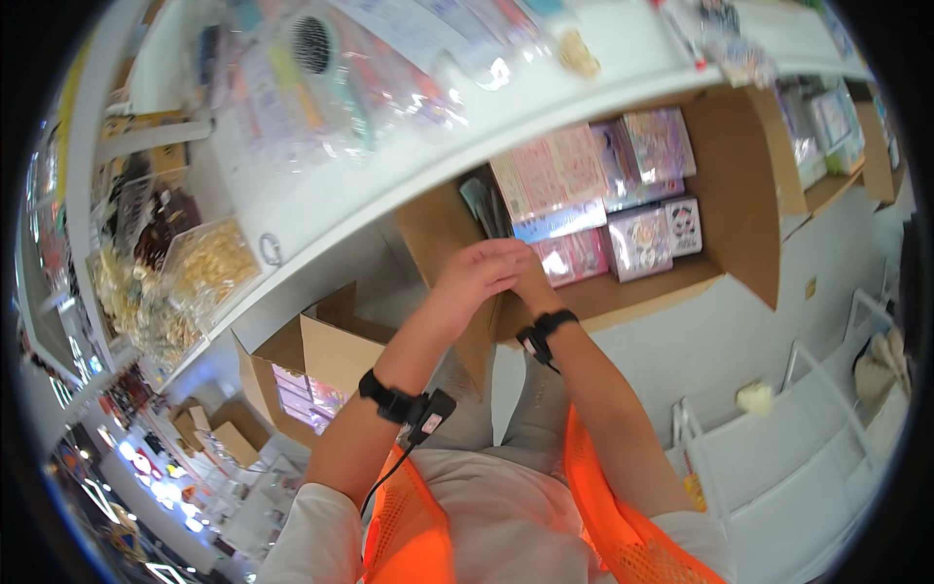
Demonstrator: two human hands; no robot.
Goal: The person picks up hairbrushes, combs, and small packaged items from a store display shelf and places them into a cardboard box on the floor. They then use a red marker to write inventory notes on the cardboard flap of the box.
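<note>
My left hand (481,271) crosses over my right hand (534,283) at the near left corner of a large open cardboard box (737,175). The left fingers lie together and reach over the right hand, hiding most of its fingers. Nothing shows in either hand, though their inner sides are out of sight. Just beyond the hands, inside the box, are a pink printed package (551,171), a pink shiny pack (573,259) and a clear-wrapped printed box (641,244). Dark flat packs (485,208) stand along the box's left side.
A white shelf (350,182) runs above the box, bearing bagged goods, a hairbrush (311,45) and a clear tray of golden items (215,255). A smaller open carton (343,350) stands to the left. White metal frames (795,409) are at right.
</note>
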